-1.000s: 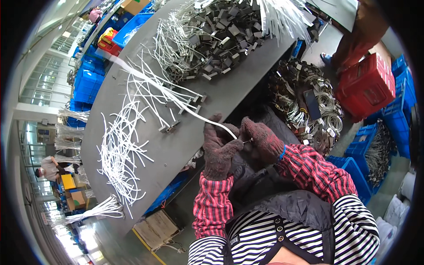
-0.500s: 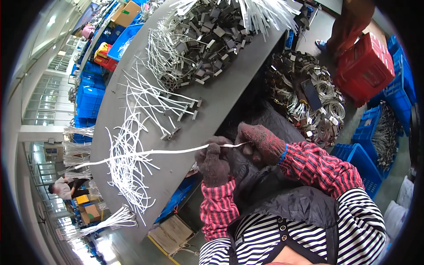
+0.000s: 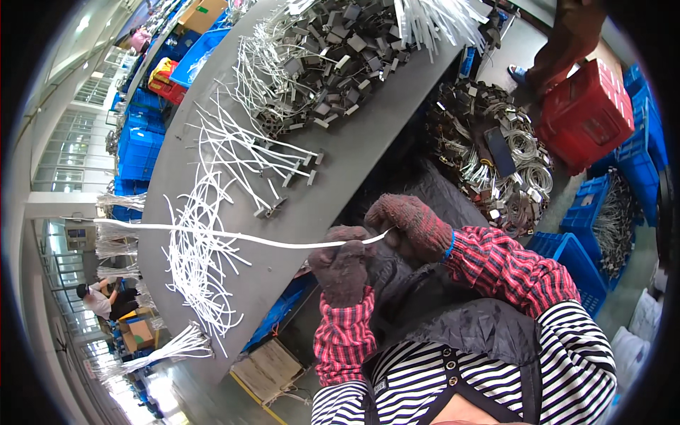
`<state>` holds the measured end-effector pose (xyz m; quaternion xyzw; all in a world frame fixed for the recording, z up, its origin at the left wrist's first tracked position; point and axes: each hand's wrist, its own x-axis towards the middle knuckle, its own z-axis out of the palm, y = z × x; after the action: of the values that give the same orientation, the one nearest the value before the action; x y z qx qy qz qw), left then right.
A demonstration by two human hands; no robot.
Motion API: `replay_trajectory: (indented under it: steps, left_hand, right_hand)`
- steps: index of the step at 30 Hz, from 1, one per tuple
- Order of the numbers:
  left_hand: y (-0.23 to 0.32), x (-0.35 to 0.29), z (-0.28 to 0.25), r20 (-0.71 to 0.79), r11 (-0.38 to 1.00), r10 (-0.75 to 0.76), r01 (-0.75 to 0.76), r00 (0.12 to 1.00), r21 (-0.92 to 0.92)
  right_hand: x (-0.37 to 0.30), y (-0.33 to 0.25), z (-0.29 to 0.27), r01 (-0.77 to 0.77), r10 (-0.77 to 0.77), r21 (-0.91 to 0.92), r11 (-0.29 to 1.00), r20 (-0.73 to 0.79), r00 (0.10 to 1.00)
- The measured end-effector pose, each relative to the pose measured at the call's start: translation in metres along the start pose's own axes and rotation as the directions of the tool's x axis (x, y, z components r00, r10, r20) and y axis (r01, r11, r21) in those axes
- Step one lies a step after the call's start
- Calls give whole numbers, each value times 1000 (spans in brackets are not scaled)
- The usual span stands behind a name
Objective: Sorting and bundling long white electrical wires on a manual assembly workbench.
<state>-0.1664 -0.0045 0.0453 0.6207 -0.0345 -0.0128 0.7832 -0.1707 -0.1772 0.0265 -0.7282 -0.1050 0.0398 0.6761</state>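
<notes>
Close in front of the body, the left hand (image 3: pixel 342 265), in a dark knitted glove, is closed around a white cable (image 3: pixel 290 246), gripping it near one end. Just beside it, the gloved right hand (image 3: pixel 409 225) pinches the cable's thin tip between its fingertips, though the exact contact is partly hidden. From the left hand the cable runs out leftward, nearly straight, its far end reaching past the table (image 3: pixel 347 173). Below the right hand, a black apron (image 3: pixel 467 333) covers the lap.

Ahead and a little left of the left hand, white leads (image 3: pixel 244 145) with metal connectors at their ends lie on the grey tabletop. Farther left is a tangle of loose white cables (image 3: pixel 195 273), crossed by the held one; nearer its edge, a gathered bundle (image 3: pixel 170 348) fans out. Well ahead of both hands rises a heap of grey connectors (image 3: pixel 340 57).

Ahead and right of the right hand, a dark phone (image 3: pixel 500 151) lies on another pile (image 3: pixel 489 191), with a red crate (image 3: pixel 586 117) beyond. Far left of the left hand sits a co-worker (image 3: pixel 103 301).
</notes>
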Motion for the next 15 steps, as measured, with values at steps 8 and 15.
replay_trajectory:
  steps: [8,15]
  left_hand:
    - [8,15,-23,221,925,24,-106,975,365]
    - [-3,18,-35,86,993,-16,6,996,115]
  right_hand:
    - [19,-32,7,-406,368,252,879,185,911]
    - [16,7,28,87,-92,-151,985,-30,995]
